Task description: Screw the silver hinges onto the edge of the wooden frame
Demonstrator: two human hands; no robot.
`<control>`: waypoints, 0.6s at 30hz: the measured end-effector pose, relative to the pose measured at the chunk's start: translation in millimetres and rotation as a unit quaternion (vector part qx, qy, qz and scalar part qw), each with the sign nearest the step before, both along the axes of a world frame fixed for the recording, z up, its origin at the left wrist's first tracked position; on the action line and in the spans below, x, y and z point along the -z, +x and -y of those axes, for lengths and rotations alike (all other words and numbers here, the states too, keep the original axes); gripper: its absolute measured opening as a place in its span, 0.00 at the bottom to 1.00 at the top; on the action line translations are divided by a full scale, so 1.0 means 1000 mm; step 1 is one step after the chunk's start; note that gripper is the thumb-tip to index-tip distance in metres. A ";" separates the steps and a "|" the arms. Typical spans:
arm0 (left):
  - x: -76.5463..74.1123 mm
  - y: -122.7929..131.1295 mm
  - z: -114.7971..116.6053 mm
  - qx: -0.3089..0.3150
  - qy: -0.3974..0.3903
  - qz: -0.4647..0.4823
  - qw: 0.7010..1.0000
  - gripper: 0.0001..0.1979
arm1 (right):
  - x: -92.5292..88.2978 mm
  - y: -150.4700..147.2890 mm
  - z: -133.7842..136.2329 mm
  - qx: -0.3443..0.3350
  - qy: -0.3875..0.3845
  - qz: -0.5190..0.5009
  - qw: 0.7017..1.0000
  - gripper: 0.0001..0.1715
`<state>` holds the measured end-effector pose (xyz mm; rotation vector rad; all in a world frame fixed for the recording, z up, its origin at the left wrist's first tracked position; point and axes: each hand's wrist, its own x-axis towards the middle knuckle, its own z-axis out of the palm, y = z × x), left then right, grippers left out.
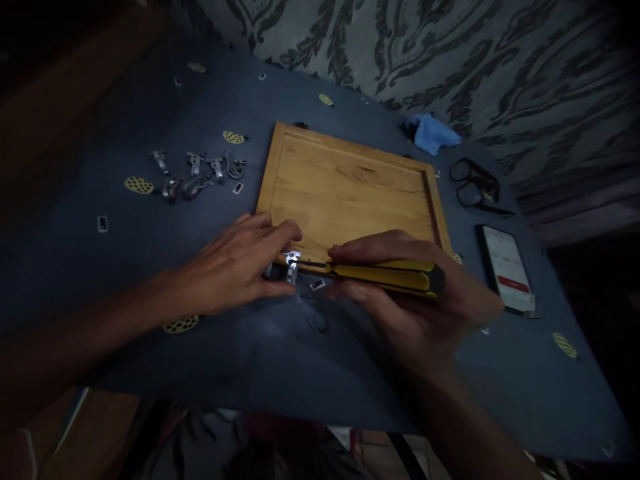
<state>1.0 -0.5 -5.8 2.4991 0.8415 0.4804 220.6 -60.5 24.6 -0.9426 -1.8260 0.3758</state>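
Observation:
My right hand [420, 293] is closed around the yellow and black handle of a screwdriver [385, 275]. Its dark shaft points left, and the tip meets a shiny metal hinge [293, 263] at the near edge of a framed wooden panel [345, 183]. From the left, my left hand [240, 263] has index finger and thumb on either side of that hinge, with the other fingers resting at the panel's near left corner. The exact contact at the screwdriver's tip is too small to make out.
Several loose metal hinges [195, 177] lie left of the panel on the dark blue tablecloth [225, 360]. A blue cloth [433, 133], eyeglasses [475, 183] and a lit phone [506, 267] are to the right. Behind the table rises a patterned wall [450, 53].

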 end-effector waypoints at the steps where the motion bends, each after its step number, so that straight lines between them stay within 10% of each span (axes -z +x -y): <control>1: -0.001 0.000 0.000 0.002 -0.003 -0.004 1.000 0.21 | -0.001 0.000 -0.001 0.014 0.017 0.019 1.000 0.10; 18: 0.001 0.000 -0.001 -0.002 -0.021 0.008 1.000 0.23 | -0.019 0.003 0.009 0.024 -0.071 0.068 0.995 0.25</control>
